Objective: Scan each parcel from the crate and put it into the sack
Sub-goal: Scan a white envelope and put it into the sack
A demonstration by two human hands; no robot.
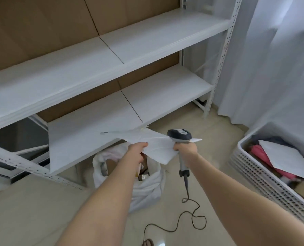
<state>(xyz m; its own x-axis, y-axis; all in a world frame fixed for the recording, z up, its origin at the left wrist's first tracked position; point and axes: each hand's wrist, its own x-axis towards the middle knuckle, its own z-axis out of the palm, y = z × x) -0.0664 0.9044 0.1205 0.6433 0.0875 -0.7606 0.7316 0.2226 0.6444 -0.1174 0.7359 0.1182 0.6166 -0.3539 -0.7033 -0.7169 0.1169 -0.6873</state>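
Head view shows the left hand (137,153) pinching one edge of a flat white parcel (156,145), with the fingers curled over the top of it. The hand holds the parcel out flat in the air, right above the open sack (147,190). That looks like a good spot to let it drop in. The right hand (185,150) has its fingers wrapped tight round the handle of the scanner (179,134). The scanner's head pokes up just behind the far side of the parcel. The parcel's edge touches the right hand too, but it is hard to tell if that hand also holds it. Keeping the scanner so close to the parcel makes sense, since each parcel needs a scan before it goes in. The sack sits on the floor under both hands, and brown parcels show inside it. The scanner's cable (192,215) hangs down and curls on the floor beside the sack. The crate (254,174) stands to the right, well apart from the sack. It has more parcels in it, a flat white one (286,157) on top of a pink one (257,151). A white shelf (87,132) stands behind the sack.
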